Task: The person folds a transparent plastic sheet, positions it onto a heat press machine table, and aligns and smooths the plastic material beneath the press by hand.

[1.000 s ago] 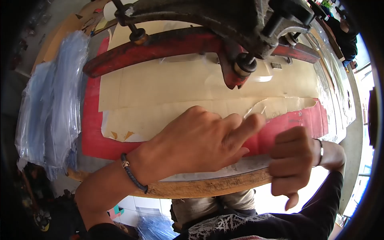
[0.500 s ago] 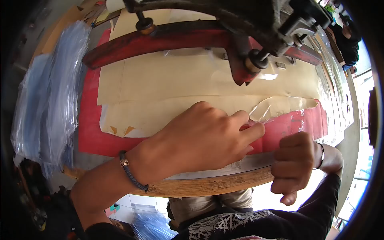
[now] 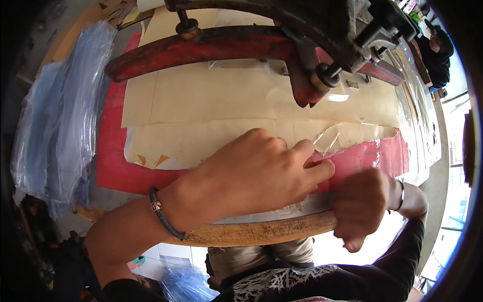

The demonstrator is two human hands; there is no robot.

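Observation:
My left hand (image 3: 264, 173), with a dark bracelet at the wrist, reaches across the front of the work surface. Its fingers are pinched together over a red sheet (image 3: 121, 168), and a bit of clear plastic (image 3: 321, 154) shows at the fingertips. Just beyond them lies a cream sheet (image 3: 196, 136) with a torn, peeling front edge. My right hand (image 3: 363, 204) is curled into a fist above the front edge at the right. Motion smears it, and whatever its fingers may hold is hidden.
A red metal press arm (image 3: 216, 48) spans the far side, under a dark machine frame (image 3: 282, 11). Clear plastic sheets (image 3: 70, 116) are piled at the left, with more plastic (image 3: 183, 284) below. A wooden edge (image 3: 261, 231) runs along the front. Another person (image 3: 436, 55) is at far right.
My right hand has shifted slightly left and up and is now blurred, still in a fist. The left hand keeps its pinch in nearly the same place. The whole view has shifted a little.

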